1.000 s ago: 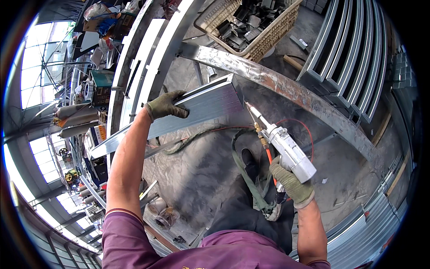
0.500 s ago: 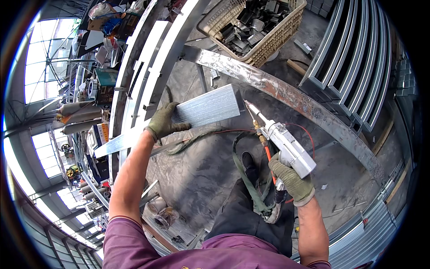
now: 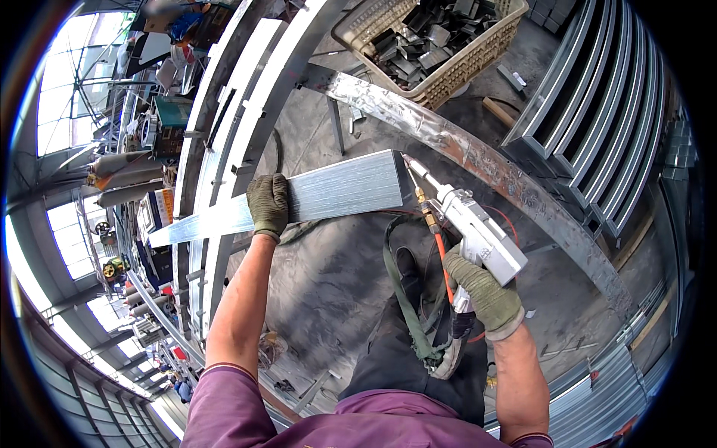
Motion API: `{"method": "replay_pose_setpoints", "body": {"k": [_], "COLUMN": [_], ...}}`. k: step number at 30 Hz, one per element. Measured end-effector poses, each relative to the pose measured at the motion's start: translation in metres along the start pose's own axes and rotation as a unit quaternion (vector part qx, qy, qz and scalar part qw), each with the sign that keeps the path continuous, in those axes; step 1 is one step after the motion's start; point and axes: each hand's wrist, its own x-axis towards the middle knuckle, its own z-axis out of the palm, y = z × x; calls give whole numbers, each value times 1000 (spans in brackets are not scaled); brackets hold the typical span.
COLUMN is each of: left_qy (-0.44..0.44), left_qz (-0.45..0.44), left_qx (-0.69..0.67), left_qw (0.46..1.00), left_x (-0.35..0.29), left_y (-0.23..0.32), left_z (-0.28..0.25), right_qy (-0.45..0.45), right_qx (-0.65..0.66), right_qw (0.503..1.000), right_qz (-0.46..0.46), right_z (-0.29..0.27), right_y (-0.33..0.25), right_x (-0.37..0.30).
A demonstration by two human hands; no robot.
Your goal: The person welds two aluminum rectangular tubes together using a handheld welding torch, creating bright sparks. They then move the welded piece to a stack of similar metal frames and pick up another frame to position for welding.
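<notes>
Head: tool (image 3: 482,233) seemingly beside profile edge (image 3: 399,181)

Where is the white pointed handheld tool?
Head view, right of centre: the white tool is in the green-gloved right hand, beside the silver metal beam.

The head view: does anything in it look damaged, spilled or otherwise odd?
The long beam beyond the white tool in the right hand looks worn: reddish-brown, rust-like patches and scuffs mark its face, unlike the cleaner metal piece in the left hand. The beam's bend may be only lens distortion.
</notes>
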Motion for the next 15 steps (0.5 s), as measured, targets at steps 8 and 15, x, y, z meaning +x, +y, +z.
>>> {"method": "replay_pose_setpoints", "body": {"k": [8, 15], "left_qy": [8, 9], "left_qz": [-2, -12], "left_qx": [10, 3], "left_qw": [1000, 1000], "left_x": [0, 0], "left_y": [5, 6], "left_z": [-4, -4], "right_qy": [-2, 11], "right_qx": [-35, -28], "right_qw": [999, 999], "right_qz": [-12, -14], "right_z": [10, 12], "right_y": [-1, 0], "right_x": [6, 8]}}
